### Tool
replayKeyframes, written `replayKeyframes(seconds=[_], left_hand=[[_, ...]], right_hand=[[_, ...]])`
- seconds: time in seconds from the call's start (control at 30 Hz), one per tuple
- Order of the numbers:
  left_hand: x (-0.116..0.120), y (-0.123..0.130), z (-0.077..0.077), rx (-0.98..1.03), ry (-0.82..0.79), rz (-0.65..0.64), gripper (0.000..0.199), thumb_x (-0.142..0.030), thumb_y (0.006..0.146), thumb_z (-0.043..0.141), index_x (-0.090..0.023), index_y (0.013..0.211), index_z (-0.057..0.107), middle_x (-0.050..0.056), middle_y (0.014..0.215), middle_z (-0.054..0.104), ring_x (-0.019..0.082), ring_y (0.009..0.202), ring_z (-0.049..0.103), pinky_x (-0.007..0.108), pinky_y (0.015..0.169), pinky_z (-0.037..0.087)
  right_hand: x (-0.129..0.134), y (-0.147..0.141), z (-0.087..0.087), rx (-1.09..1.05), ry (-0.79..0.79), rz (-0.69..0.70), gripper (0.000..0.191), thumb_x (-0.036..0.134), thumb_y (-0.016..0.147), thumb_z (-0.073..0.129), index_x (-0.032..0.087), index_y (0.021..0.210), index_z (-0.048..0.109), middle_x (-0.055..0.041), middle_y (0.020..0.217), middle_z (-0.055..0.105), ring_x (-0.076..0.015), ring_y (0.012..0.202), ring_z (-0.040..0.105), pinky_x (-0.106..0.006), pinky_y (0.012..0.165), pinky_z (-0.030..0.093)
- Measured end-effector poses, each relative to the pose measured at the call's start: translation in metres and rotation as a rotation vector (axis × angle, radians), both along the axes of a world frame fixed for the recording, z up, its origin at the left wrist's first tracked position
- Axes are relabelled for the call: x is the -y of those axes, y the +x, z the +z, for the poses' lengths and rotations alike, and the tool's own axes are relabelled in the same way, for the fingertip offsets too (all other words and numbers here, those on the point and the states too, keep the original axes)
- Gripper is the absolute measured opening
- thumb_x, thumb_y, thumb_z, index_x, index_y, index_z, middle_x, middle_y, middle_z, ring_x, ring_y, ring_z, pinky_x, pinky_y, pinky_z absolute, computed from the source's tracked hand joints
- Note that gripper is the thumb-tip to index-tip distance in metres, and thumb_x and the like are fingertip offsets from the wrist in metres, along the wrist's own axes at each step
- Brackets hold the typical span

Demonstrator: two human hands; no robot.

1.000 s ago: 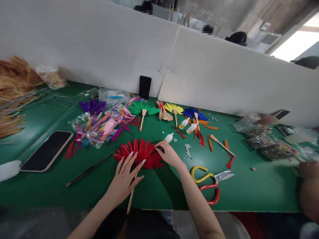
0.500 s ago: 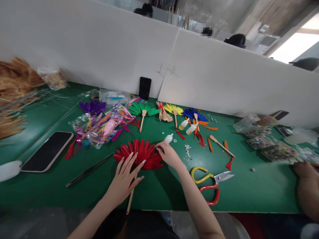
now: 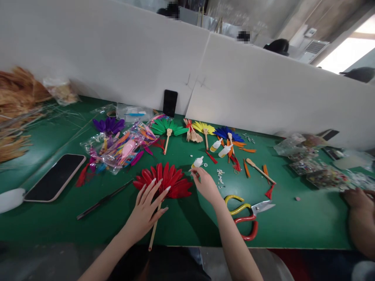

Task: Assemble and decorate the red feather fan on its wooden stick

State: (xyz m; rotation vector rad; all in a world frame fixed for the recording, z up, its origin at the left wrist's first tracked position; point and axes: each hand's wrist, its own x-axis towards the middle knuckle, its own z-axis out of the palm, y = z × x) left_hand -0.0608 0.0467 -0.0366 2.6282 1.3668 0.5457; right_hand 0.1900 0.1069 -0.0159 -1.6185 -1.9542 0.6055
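Note:
A red feather fan [image 3: 172, 181] with a thin wooden handle [image 3: 152, 234] lies on the green table. Spread over its lower middle is my left hand [image 3: 148, 208], palm down, fingers apart. My right hand [image 3: 203, 183] hovers just beyond the fan's right edge, thumb and fingertips close together; whether something small is between them is too small to tell. Right behind its fingertips is a white glue bottle [image 3: 198, 162]. Small white beads [image 3: 220, 177] lie to the right of this hand.
Scissors [image 3: 253, 214] lie right of my right forearm. Green [image 3: 168, 128], yellow [image 3: 204, 128] and blue [image 3: 230, 134] fans line the back. Left are a pen [image 3: 104, 200], a phone [image 3: 55, 177] and bagged feathers [image 3: 125, 148]. Another person's hand [image 3: 359, 203] rests far right.
My right hand has moved a little to the right, off the fan's right feathers and nearer the glue bottle. My left hand stays on the fan.

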Motion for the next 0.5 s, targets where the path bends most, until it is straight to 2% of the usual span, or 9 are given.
replayKeyframes(seconds=[0.13,0.27,0.5], left_hand=[[0.002,-0.004,0.002,0.063,-0.006,-0.028,0.055,-0.026,0.092,0.040,-0.026,0.143,0.020,0.004,0.146,0.028,0.023,0.137,0.017,0.041,0.109,0.019],[0.002,-0.006,0.000,0.138,0.001,-0.002,0.057,-0.023,0.092,0.039,-0.025,0.144,0.015,0.005,0.143,0.036,0.022,0.135,0.022,0.041,0.108,0.022],[0.003,-0.006,0.000,0.169,-0.023,0.017,0.056,-0.021,0.092,0.038,-0.025,0.143,0.016,0.006,0.142,0.037,0.022,0.135,0.023,0.041,0.106,0.024]], right_hand=[[0.006,0.006,0.001,-0.072,-0.020,-0.014,0.020,0.021,0.086,0.040,0.019,0.099,0.055,-0.0081,0.092,0.061,-0.0192,0.081,0.058,-0.033,0.076,0.045],[0.010,0.006,0.003,-0.212,-0.083,-0.046,0.020,0.026,0.086,0.042,0.020,0.099,0.057,-0.0065,0.091,0.063,-0.0171,0.074,0.058,-0.030,0.069,0.046],[0.017,-0.007,0.013,-0.516,-0.252,-0.024,0.024,0.035,0.086,0.044,0.020,0.101,0.056,-0.0044,0.089,0.063,-0.0147,0.074,0.060,-0.027,0.064,0.048]])
